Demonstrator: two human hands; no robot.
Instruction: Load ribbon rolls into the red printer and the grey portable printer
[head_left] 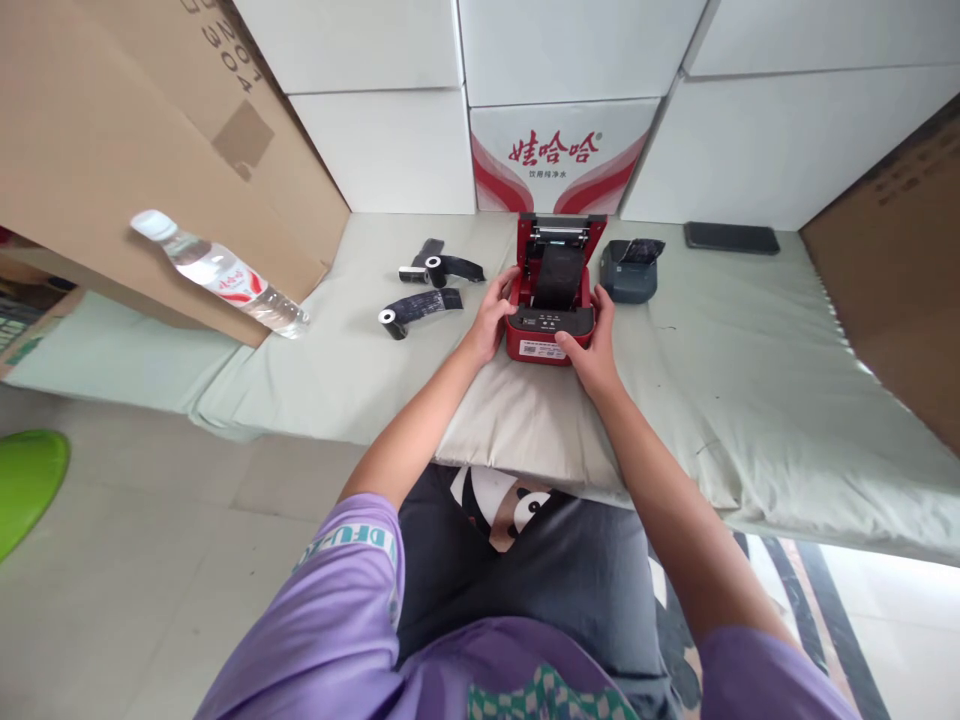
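A small red and black label printer [551,348] sits on the pale green cloth surface [697,400] with its lid [561,222] raised. A wide black strip [560,278] runs from under the lid down into its body. My left hand [495,318] is closed around the printer's left side. On the opposite side, my right hand [598,345] grips it, the thumb resting on the front top edge near the buttons. Left of the printer lie several small rolls of black ribbon, one roll [392,324] with its strip unrolled. A dark grey device [631,275] with a black strip on top stands just to the right.
A water bottle [232,280] leans against a large cardboard box [180,130] at left. White cartons [555,150] are stacked behind the printer. A dark phone-like slab [731,238] lies at the back right, near another cardboard box [900,270]. The cloth surface's front edge is by my knees.
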